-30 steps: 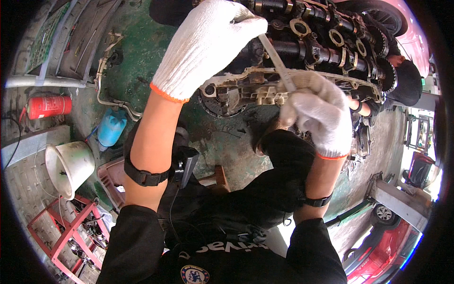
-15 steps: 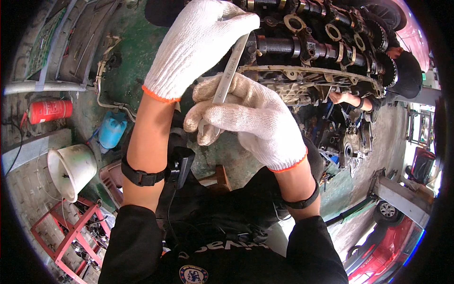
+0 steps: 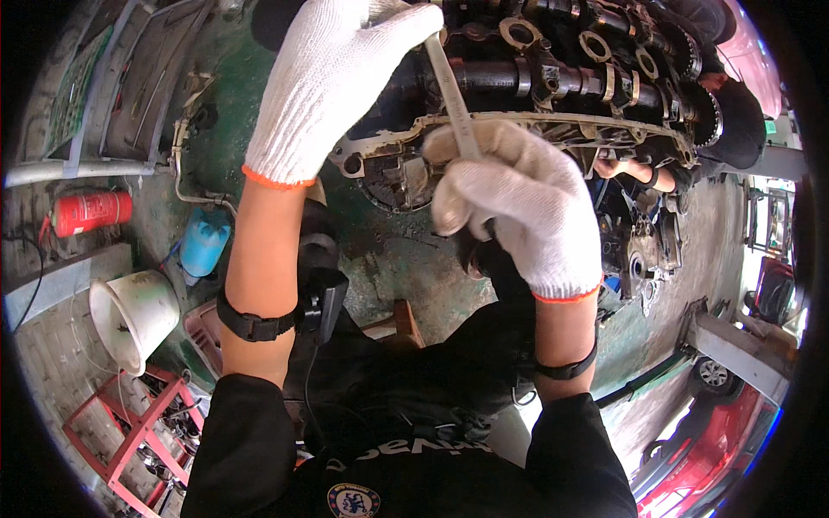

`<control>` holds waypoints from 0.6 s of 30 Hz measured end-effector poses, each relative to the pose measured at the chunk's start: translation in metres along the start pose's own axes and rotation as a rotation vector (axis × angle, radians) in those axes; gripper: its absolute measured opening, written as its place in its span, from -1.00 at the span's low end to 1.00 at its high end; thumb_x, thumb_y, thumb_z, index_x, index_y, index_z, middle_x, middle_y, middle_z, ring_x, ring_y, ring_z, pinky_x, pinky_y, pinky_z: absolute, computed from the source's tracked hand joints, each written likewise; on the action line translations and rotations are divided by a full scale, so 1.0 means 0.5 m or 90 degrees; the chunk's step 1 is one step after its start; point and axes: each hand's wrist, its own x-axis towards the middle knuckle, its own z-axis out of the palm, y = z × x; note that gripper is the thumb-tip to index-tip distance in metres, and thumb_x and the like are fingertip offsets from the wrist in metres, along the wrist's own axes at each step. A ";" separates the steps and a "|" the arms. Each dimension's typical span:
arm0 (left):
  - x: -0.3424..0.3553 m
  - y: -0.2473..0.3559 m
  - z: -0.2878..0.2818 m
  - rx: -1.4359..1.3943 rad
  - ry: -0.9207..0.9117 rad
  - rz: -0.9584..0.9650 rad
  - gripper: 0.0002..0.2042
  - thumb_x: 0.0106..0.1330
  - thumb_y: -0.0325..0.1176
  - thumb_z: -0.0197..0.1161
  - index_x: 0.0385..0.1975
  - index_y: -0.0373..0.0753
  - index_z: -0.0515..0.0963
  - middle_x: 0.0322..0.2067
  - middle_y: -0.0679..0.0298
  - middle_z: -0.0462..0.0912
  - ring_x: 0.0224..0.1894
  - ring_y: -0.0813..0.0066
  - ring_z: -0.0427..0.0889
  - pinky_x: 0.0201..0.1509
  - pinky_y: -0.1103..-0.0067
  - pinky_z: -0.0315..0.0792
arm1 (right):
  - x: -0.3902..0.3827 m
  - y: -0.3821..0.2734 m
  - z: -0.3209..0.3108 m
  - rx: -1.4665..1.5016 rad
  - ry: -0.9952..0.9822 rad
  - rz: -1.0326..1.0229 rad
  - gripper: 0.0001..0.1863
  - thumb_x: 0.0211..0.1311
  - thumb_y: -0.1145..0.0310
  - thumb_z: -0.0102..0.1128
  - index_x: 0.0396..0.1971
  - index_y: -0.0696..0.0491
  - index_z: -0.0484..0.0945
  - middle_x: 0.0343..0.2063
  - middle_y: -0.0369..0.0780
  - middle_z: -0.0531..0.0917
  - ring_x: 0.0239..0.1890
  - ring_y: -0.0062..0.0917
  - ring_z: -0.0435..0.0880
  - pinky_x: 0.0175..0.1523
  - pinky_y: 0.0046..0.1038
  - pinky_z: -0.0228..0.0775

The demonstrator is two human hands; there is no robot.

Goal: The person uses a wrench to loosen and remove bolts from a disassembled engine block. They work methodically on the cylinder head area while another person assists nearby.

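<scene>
A long silver wrench (image 3: 452,97) slants between my two hands in front of the engine's camshaft. My right hand (image 3: 527,194), in a white knit glove with a soiled palm, is closed around its lower end. My left hand (image 3: 332,86), in a cleaner white glove, has thumb and fingers together at the wrench's upper end, which they hide. Just behind the wrench runs a dark camshaft (image 3: 492,76) along the top of the open engine (image 3: 553,128). Whatever the wrench's upper end touches is hidden by my left glove.
Another person's hand (image 3: 609,166) reaches under the engine at the right, near a dark cap (image 3: 738,121). Greasy metal parts (image 3: 643,250) lie below. To the left stand a fire extinguisher (image 3: 92,213), a blue jug (image 3: 205,243), a white bucket (image 3: 138,315) and a red rack (image 3: 129,423).
My right hand has swung to the right with the wrench's lower end, so the wrench now leans the other way. My left hand has shifted slightly left and up.
</scene>
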 end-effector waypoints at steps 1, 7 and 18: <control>0.001 0.000 -0.001 0.007 -0.001 -0.002 -0.62 0.36 -0.07 0.33 -0.12 -0.32 0.71 -0.34 0.35 0.71 -0.26 0.67 0.56 -0.13 0.63 0.42 | 0.005 0.007 -0.002 0.006 0.065 -0.015 -0.65 0.29 0.45 0.13 -0.07 0.44 0.51 -0.55 -0.17 0.64 -0.54 -0.52 0.62 -0.31 -0.56 0.48; 0.002 -0.001 -0.005 0.027 -0.014 0.031 -0.63 0.37 -0.09 0.32 -0.12 -0.32 0.72 -0.29 0.29 0.75 -0.21 0.61 0.62 -0.06 0.60 0.44 | 0.010 -0.001 -0.067 0.094 0.178 -0.198 -0.67 0.39 0.48 0.08 -0.02 0.46 0.50 -0.54 -0.18 0.64 -0.53 -0.54 0.61 -0.29 -0.56 0.49; 0.003 -0.011 -0.014 0.056 -0.072 0.055 -0.64 0.37 -0.13 0.31 -0.10 -0.33 0.72 -0.26 0.25 0.79 -0.20 0.55 0.67 -0.03 0.57 0.49 | 0.002 -0.007 -0.088 0.002 0.143 -0.126 -0.72 0.36 0.48 0.09 -0.11 0.40 0.61 -0.55 -0.12 0.70 -0.60 -0.51 0.62 -0.40 -0.58 0.48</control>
